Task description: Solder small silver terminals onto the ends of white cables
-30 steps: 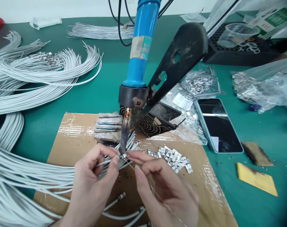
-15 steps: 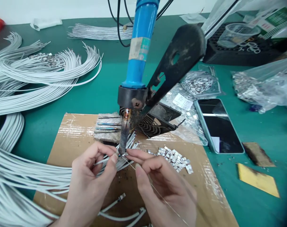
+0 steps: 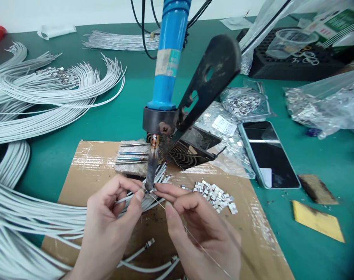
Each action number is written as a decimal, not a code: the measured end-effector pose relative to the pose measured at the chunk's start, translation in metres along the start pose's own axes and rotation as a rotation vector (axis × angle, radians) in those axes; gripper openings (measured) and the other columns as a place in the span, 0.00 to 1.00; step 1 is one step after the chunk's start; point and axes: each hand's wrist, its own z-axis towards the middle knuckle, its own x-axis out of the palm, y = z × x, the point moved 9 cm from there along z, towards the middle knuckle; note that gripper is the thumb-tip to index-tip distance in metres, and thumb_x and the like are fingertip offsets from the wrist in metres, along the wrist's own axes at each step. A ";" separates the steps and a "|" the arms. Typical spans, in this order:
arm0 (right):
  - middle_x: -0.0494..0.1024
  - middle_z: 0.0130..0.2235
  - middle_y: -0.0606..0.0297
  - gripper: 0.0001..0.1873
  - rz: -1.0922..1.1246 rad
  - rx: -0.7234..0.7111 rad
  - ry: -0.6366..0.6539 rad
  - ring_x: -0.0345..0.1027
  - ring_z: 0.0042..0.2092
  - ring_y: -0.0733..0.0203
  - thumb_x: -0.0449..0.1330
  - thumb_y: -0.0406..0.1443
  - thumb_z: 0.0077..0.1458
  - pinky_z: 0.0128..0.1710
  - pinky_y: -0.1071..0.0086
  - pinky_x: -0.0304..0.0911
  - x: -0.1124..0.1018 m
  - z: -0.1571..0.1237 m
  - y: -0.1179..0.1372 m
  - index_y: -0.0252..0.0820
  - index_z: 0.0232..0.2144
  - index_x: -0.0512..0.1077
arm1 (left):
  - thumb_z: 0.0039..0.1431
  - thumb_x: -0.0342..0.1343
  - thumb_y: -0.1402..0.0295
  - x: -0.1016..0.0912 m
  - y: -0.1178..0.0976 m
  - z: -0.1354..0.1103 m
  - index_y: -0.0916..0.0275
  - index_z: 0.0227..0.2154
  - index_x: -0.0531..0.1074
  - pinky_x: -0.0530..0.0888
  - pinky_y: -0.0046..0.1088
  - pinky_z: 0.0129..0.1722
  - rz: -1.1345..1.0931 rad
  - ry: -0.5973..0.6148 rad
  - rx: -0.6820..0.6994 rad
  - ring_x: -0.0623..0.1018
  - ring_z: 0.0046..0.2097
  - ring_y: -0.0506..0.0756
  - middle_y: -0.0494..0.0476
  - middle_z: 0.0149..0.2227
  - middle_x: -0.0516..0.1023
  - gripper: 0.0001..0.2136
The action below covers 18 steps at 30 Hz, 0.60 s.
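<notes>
A blue-handled soldering iron (image 3: 165, 85) hangs tip down in a black metal stand (image 3: 208, 74). My left hand (image 3: 112, 221) pinches the end of a white cable (image 3: 124, 199) close beside the tip; fingertips partly hide that end. In my right hand (image 3: 203, 229), a thin solder wire (image 3: 204, 252) runs between thumb and fingers, its front end reaching the tip. More white cable ends (image 3: 161, 175) lie behind my fingers. Small silver metal connectors (image 3: 214, 194) are heaped to the right of the tip. Below my hands rest cables with metal ends (image 3: 150, 243).
Cardboard (image 3: 89, 163) covers the green table (image 3: 130, 105) under the work. Thick bundles of white cable (image 3: 48, 128) fill the left side. On the right are a phone (image 3: 270, 155), a yellow sponge (image 3: 318, 221) and bags of metal parts (image 3: 243, 103).
The view has shifted slightly, so the iron and stand appear a little further left. Both hands keep their holds at the iron's tip.
</notes>
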 end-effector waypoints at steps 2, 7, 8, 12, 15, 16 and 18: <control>0.89 0.46 0.64 0.11 -0.004 -0.008 0.009 0.86 0.47 0.58 0.64 0.30 0.61 0.46 0.72 0.79 0.000 0.001 0.000 0.47 0.27 0.72 | 0.52 0.68 0.73 0.000 0.000 0.000 0.58 0.25 0.79 0.74 0.08 0.31 0.010 0.010 0.004 0.81 0.31 0.46 0.46 0.27 0.80 0.05; 0.89 0.47 0.64 0.11 0.009 -0.013 0.025 0.86 0.47 0.58 0.63 0.30 0.62 0.47 0.72 0.79 0.000 0.001 -0.001 0.47 0.27 0.72 | 0.52 0.68 0.74 -0.004 0.000 0.004 0.58 0.25 0.80 0.75 0.09 0.31 0.018 0.024 0.032 0.82 0.31 0.46 0.47 0.27 0.80 0.06; 0.89 0.47 0.63 0.11 0.010 -0.008 0.023 0.86 0.47 0.58 0.63 0.30 0.62 0.46 0.72 0.79 0.000 0.001 -0.001 0.47 0.27 0.72 | 0.51 0.68 0.75 -0.002 0.000 0.004 0.58 0.25 0.80 0.75 0.09 0.30 0.025 0.049 0.043 0.82 0.30 0.46 0.46 0.27 0.80 0.06; 0.88 0.47 0.63 0.12 0.013 0.004 0.016 0.86 0.48 0.58 0.63 0.30 0.63 0.46 0.73 0.80 0.000 0.000 0.000 0.47 0.27 0.72 | 0.50 0.67 0.77 -0.002 0.000 0.005 0.58 0.24 0.79 0.74 0.10 0.28 0.012 0.043 0.047 0.82 0.29 0.46 0.46 0.26 0.80 0.07; 0.88 0.47 0.65 0.12 0.025 0.001 0.023 0.86 0.48 0.60 0.62 0.31 0.64 0.46 0.74 0.79 0.001 0.000 0.001 0.47 0.28 0.71 | 0.50 0.68 0.75 -0.001 0.000 0.002 0.58 0.24 0.79 0.75 0.11 0.28 -0.021 -0.009 0.021 0.81 0.29 0.47 0.46 0.27 0.80 0.06; 0.88 0.47 0.66 0.12 0.025 0.001 0.024 0.85 0.48 0.60 0.62 0.31 0.64 0.46 0.75 0.79 0.001 -0.001 0.001 0.47 0.28 0.71 | 0.50 0.68 0.75 -0.002 0.000 0.001 0.58 0.24 0.79 0.75 0.11 0.29 -0.032 -0.030 0.008 0.81 0.29 0.47 0.47 0.27 0.80 0.06; 0.88 0.47 0.67 0.12 0.021 0.001 0.024 0.85 0.49 0.62 0.62 0.32 0.64 0.46 0.77 0.78 0.001 -0.001 0.002 0.48 0.28 0.71 | 0.50 0.68 0.74 -0.002 0.000 -0.001 0.58 0.23 0.79 0.75 0.12 0.29 -0.047 -0.057 -0.016 0.81 0.30 0.47 0.47 0.28 0.80 0.06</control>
